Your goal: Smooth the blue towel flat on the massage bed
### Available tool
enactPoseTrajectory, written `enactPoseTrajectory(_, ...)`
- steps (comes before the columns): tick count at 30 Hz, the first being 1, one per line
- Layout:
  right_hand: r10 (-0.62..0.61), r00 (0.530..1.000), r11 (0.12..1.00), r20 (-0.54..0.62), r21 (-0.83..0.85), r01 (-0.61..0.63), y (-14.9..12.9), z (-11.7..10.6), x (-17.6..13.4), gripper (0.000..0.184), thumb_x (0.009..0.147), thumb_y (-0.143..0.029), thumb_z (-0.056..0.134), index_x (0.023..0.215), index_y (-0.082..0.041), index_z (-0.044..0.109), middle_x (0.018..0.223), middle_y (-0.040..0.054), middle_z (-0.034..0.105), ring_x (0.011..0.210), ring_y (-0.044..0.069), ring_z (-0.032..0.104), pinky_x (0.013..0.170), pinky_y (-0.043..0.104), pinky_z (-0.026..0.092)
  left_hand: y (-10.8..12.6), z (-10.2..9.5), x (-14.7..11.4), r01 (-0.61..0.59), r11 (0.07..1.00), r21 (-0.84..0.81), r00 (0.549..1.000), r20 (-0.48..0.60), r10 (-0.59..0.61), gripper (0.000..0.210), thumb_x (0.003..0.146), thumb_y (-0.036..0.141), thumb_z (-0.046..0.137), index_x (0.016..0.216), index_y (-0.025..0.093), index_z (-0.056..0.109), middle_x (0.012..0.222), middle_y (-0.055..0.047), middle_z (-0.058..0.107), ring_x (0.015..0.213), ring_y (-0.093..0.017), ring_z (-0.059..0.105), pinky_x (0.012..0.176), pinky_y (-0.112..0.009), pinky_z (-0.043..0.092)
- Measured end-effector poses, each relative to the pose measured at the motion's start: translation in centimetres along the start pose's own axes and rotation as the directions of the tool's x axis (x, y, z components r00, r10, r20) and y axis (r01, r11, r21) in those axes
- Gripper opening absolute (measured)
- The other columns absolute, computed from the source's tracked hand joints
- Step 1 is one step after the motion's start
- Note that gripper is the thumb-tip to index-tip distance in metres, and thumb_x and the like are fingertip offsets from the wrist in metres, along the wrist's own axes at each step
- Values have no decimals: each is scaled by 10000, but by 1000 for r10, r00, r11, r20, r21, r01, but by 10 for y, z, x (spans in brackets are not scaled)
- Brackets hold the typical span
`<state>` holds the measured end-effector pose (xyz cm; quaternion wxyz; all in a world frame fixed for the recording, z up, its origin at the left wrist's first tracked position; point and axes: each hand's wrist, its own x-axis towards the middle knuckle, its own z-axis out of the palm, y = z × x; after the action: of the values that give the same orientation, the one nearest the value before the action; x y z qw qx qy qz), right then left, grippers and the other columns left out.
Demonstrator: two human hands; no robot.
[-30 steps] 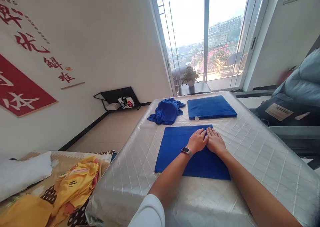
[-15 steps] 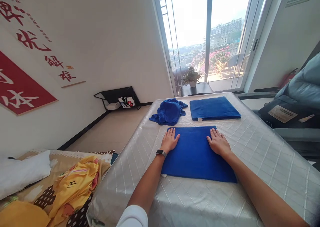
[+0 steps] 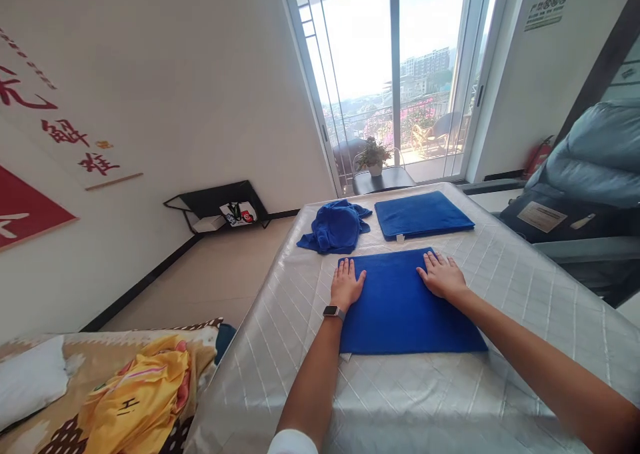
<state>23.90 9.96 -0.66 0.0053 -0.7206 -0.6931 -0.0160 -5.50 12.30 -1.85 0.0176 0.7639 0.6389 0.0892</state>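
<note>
**On the tabletop: left hand and right hand flat on a blue cloth**

Right in front of the person, the cloth lies flat and pretty square on the silvery quilted cover, both palms down on it. Left hand's at the far left corner, fingers close together and pointing away, thumb out toward the middle. Right one's on the far right corner, fingers a bit spread, thumb also turned inward. So the two hands are well apart with bare blue between them. There's a watch on the left wrist, and a small white tag pokes out at the near left corner.

Just beyond it sit two more blue bits: a crumpled rag on the left and a neat folded stack on the right, near each other but apart.

Off to the left and lower down, a yellow shirt marked "Hi" is on the bed, near a white pillow. Past the far edge, a potted plant stands on a chair by the glass door.
</note>
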Motion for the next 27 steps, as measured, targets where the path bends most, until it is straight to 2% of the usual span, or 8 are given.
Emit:
enactPoseTrajectory(4,-57,998,998,25,34,56,2,-6,19,690,1000,-462,189,1552,-66,311,1620,133,281,1501,258,217,1217,451,154,0,0,1,1,1000,-8,1000,1,-1,780,1000,620,142,1553,93,298,1622,-137,264,1507,-265,209,1230,-425,176)
enactPoseTrajectory(8,-32,999,992,-2,123,32,5,6,27,706,1006,-479,168,1570,-62,251,1637,110,242,1509,230,193,1221,405,161,-1,0,1,6,1000,-5,1000,5,-6,769,1003,613,149,1555,99,296,1623,-132,261,1508,-262,208,1231,-429,172)
enactPoseTrajectory(14,-21,998,987,-56,160,29,6,17,24,690,1007,-454,182,1560,-53,278,1629,127,263,1509,224,189,1225,398,140,-1,2,0,9,1000,2,1000,7,-9,783,1001,630,114,1560,108,281,1629,-124,246,1512,-251,192,1233,-426,157)
enactPoseTrajectory(17,-16,998,985,-58,169,26,5,15,23,689,1005,-446,186,1561,-48,272,1631,128,255,1509,224,188,1224,399,139,-3,-4,3,17,1000,16,997,69,-18,818,989,654,92,1570,100,246,1640,-131,199,1518,-255,160,1234,-426,143)
enactPoseTrajectory(20,-12,998,985,-61,172,22,3,13,23,683,1006,-439,186,1562,-52,271,1630,125,256,1510,220,184,1222,397,141,3,-15,8,63,996,65,985,154,-72,867,975,678,105,1559,55,257,1623,-174,231,1510,-297,183,1231,-453,137)
enactPoseTrajectory(23,-10,998,983,-69,182,23,2,12,22,671,1012,-434,195,1561,-58,276,1629,128,260,1510,219,183,1222,395,137,37,-21,16,94,990,103,995,31,-98,884,971,682,96,1540,37,301,1603,-191,287,1505,-337,188,1228,-477,134)
enactPoseTrajectory(25,-11,998,981,-68,192,24,2,10,21,665,1015,-433,203,1561,-60,280,1627,133,266,1509,225,188,1222,397,138,77,-16,22,-40,997,67,998,-51,44,860,979,666,71,1543,58,302,1607,-171,291,1510,-314,180,1227,-456,158)
enactPoseTrajectory(27,-24,998,981,-61,189,35,4,10,19,651,1013,-412,216,1563,-70,281,1627,130,269,1509,231,188,1222,399,146,123,-6,29,-260,965,-3,965,-9,260,801,1001,625,62,1550,90,293,1602,-155,314,1503,-263,223,1215,-418,213)
